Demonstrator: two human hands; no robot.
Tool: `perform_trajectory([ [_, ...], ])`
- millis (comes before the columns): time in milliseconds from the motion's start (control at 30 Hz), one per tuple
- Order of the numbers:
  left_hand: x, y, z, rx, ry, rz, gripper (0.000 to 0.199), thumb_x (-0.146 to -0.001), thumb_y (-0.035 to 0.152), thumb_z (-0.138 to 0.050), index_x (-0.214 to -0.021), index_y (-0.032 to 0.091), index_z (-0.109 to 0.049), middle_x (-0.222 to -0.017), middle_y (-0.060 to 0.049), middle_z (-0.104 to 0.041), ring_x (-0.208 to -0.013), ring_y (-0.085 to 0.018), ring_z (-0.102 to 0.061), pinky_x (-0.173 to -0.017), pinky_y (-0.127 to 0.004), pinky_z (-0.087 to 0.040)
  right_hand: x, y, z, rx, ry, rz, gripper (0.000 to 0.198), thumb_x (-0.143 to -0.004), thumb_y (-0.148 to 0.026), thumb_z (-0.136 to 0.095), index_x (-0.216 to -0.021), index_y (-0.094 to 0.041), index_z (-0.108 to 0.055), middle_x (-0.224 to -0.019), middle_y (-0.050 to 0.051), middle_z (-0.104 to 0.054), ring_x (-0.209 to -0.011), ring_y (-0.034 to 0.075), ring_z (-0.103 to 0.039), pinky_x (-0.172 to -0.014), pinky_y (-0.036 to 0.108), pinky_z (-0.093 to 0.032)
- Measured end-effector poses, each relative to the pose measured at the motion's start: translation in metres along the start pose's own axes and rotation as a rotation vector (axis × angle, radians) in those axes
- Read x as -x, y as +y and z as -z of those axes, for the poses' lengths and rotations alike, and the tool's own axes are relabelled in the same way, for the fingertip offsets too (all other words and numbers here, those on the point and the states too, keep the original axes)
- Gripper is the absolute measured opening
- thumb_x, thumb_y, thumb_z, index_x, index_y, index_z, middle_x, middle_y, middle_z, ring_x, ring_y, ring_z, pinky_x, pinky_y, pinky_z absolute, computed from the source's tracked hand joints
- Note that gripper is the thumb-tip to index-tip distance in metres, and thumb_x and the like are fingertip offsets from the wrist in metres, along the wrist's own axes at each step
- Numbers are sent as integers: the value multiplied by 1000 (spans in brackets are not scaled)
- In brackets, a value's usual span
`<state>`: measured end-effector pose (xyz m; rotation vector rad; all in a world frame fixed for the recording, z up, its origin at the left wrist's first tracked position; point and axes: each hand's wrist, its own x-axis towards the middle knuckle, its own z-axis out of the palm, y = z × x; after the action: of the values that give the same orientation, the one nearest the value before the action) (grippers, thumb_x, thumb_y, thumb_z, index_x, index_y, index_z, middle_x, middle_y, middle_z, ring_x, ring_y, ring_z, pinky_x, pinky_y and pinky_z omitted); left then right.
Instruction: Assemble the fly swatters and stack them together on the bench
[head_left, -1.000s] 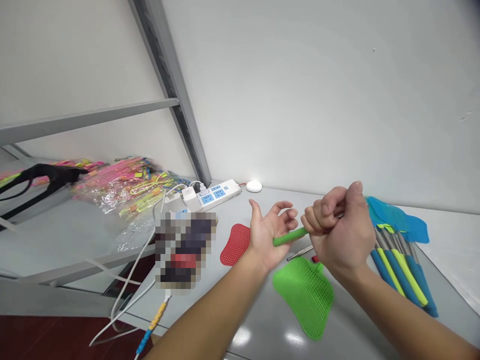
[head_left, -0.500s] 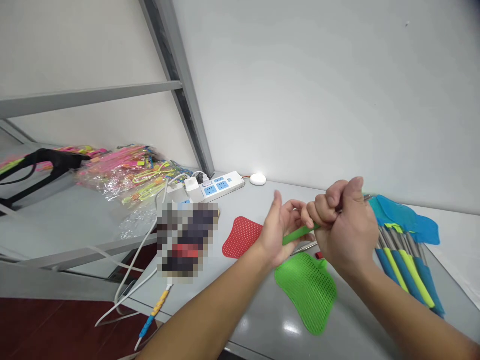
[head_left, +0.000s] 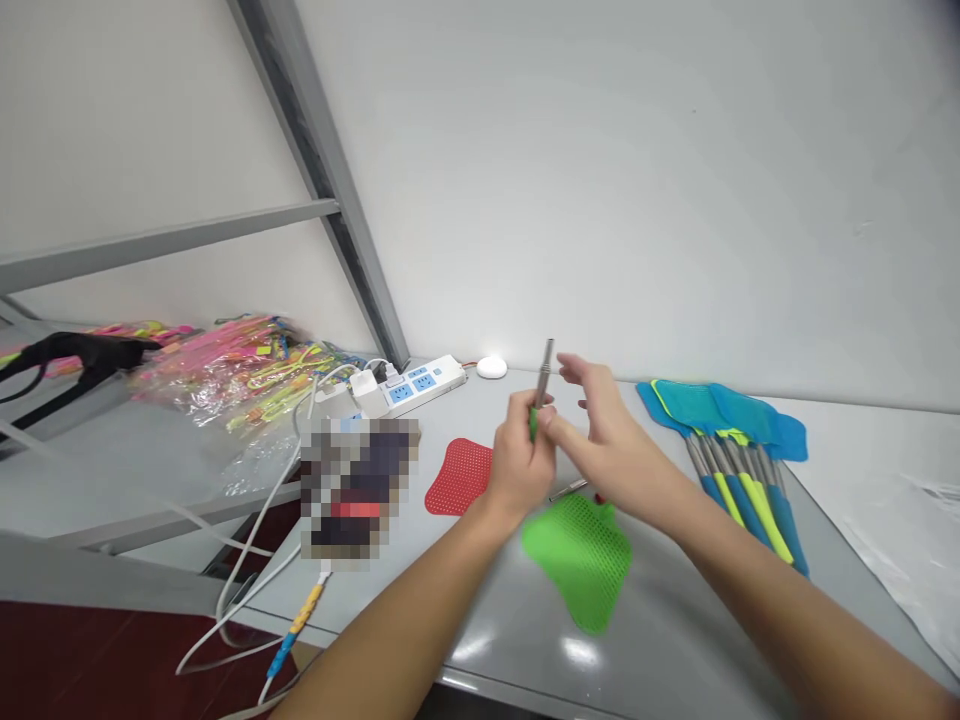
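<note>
My left hand [head_left: 519,460] is closed around a fly swatter handle [head_left: 533,424] with a green grip, its telescopic metal rod [head_left: 545,368] pointing up out of the fist. Just right of it is my right hand [head_left: 609,430], fingers apart, the thumb close to the green grip; contact there is hard to tell. Below the hands a green mesh fly swatter head [head_left: 581,560] lies flat on the table. A red mesh swatter head [head_left: 457,480] lies to the left, partly behind my left hand. Between the hands, another metal rod [head_left: 568,491] lies on the table, partly hidden.
Several fly swatters with teal heads [head_left: 709,405] lie stacked at the right beside white sheeting [head_left: 870,490]. A power strip [head_left: 424,385], white cables, a blurred-out phone [head_left: 360,490] and a round white device [head_left: 492,367] are left and behind. Bagged colourful items [head_left: 232,370] fill the rack shelf.
My right hand has come off the metal rod and opened. The handle has swung upright in my left hand, which has closed around the green grip. The view has shifted slightly right.
</note>
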<state>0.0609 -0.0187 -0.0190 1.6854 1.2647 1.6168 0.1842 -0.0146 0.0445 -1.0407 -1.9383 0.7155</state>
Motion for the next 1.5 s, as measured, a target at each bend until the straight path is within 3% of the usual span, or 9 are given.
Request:
perform_trajectory([
  [233,-3,-3,9,-104,32,-91,20,-99,36,-34,-104,23,-49,-66,6,-44,-53,-12,-42,-58,-23,-34,98,12,-7,449,-194,140,64,-91,-33,-53,-148,-17,-31,-149,16,-38,-141,31,-30,-112,51,-32],
  [400,6,17,13,-227,-102,-244,20,-95,34,-44,-100,22,-59,-74,1,-55,-66,-15,-50,-65,-25,-34,162,24,-5,530,-464,64,71,-92,-52,-49,-151,-17,-30,-159,14,-24,-147,32,-15,-117,54,-22],
  [533,39,37,24,-311,-243,-336,20,-93,32,-51,-105,26,-65,-80,-1,-57,-67,-15,-49,-60,-25,-30,185,23,10,553,-488,91,79,-86,-57,-58,-149,-17,-33,-158,13,-27,-146,30,-19,-118,53,-18],
  [700,88,31,38,-712,-349,-495,26,-97,26,-46,-116,26,-63,-84,-3,-59,-74,-17,-51,-67,-28,-33,205,33,24,539,-357,117,63,-84,-46,-65,-137,-16,-48,-145,14,-48,-138,27,-37,-117,50,-24],
  [900,98,24,37,-892,-377,-460,28,-96,18,-44,-115,25,-63,-89,-5,-58,-79,-18,-54,-74,-32,-36,212,38,28,293,-268,66,49,-88,-46,-62,-131,-22,-57,-139,11,-55,-134,27,-44,-117,53,-22],
  [1033,98,27,36,-925,-358,-434,28,-96,18,-42,-115,24,-63,-89,-6,-58,-80,-19,-54,-72,-32,-35,212,37,35,-113,66,-169,33,-92,-43,-54,-117,-24,-65,-124,9,-66,-120,25,-57,-108,45,-39],
  [1167,101,28,38,-934,-366,-445,27,-97,21,-41,-114,22,-63,-89,-7,-57,-78,-20,-54,-70,-32,-34,213,46,38,-244,367,-342,37,-96,-50,-41,-108,-20,-58,-97,9,-69,-85,23,-68,-74,38,-57],
  [1333,102,26,38,-941,-403,-465,27,-98,21,-40,-115,22,-62,-89,-6,-56,-78,-18,-52,-71,-32,-34,209,56,37,-454,536,-477,44,-90,-64,-44,-97,-21,-49,-52,-7,-54,-33,11,-48,-39,25,-48],
  [1500,103,24,38,-953,-438,-466,28,-97,18,-40,-117,23,-60,-90,-6,-55,-81,-19,-52,-71,-32,-35,209,58,39,-554,581,-529,42,-87,-63,-51,-95,-21,-49,-48,-11,-48,-30,6,-39,-37,19,-45],
])
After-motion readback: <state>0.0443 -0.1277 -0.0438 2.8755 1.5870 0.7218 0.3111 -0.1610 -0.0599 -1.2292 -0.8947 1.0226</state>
